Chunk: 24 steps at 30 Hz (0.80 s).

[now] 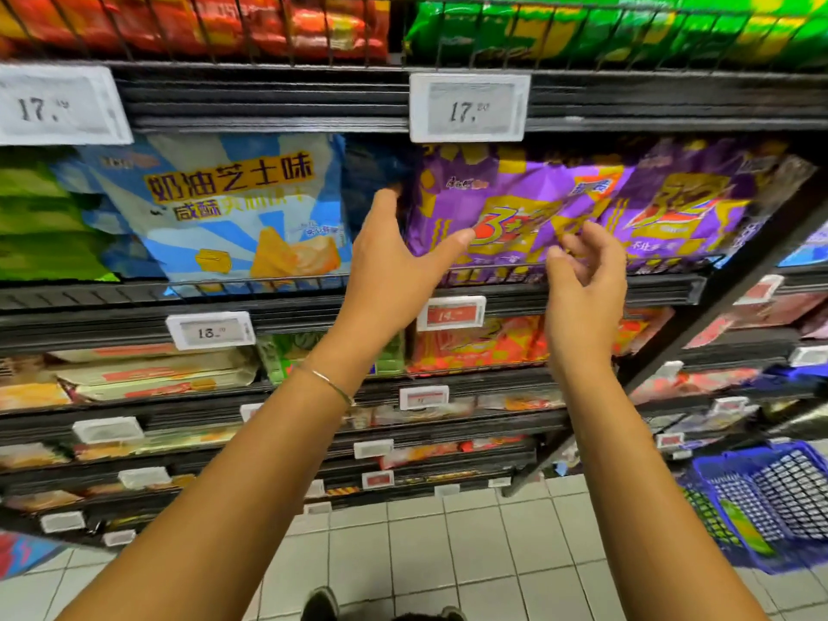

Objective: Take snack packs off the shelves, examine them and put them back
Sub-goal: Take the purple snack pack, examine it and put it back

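Currently: purple pack (515, 203), printed "3+2", on shelf (663, 291); second purple pack (699, 203) just beside it. One blue pack (233, 208), "奶油芝士味", sits left. Tags: "17." tag (469, 107), another (53, 105); "18." tag (210, 330); red "14." tag (451, 312). Left hand (394, 257) grips the purple pack's left edge, thumb on front. Right hand (582, 275), fingers loosely curled, holds nothing, just before the pack.
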Motion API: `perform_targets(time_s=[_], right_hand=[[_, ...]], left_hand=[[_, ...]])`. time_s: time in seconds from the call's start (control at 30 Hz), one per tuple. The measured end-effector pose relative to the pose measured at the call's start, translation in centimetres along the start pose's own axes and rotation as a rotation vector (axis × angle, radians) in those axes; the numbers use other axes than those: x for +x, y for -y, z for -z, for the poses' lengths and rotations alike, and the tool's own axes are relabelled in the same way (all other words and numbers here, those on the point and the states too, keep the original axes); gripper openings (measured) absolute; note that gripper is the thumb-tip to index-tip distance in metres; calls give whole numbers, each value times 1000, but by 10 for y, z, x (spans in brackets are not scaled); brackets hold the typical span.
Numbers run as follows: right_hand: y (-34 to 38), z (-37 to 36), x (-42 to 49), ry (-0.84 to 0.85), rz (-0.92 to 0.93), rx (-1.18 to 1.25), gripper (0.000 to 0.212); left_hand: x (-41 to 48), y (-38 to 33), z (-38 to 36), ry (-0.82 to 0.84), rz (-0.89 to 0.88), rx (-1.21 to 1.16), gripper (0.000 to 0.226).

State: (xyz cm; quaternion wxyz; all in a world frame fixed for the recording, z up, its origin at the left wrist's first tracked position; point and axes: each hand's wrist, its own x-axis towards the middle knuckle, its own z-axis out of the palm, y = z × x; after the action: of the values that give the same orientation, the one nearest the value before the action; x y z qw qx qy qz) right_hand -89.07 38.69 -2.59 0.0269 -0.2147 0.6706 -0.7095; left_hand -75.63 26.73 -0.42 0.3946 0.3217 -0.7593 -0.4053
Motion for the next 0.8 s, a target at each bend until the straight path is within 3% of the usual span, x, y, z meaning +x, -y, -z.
perform_targets(time_s=[0.17, 0.27, 0.37, 0.53, 0.67, 0.8], right_hand=[[-10, 14, 11, 8, 5, 52, 43], [-11, 23, 24, -32, 34, 22, 62], [-9, 28, 36, 84, 60, 27, 71], [4, 36, 42, 180, 227, 71, 27], [16, 42, 44, 146, 357, 180, 34], [14, 54, 39, 298, 344, 340, 36]], left_hand=[[12, 2, -3, -58, -24, 203, 56], [9, 0, 0, -47, -61, 175, 54], [3, 1, -1, -83, -81, 164, 54], [1, -6, -5, -136, -145, 79, 53], [-5, -13, 3, -138, -272, -40, 49], [-33, -17, 9, -175, -373, -90, 45]])
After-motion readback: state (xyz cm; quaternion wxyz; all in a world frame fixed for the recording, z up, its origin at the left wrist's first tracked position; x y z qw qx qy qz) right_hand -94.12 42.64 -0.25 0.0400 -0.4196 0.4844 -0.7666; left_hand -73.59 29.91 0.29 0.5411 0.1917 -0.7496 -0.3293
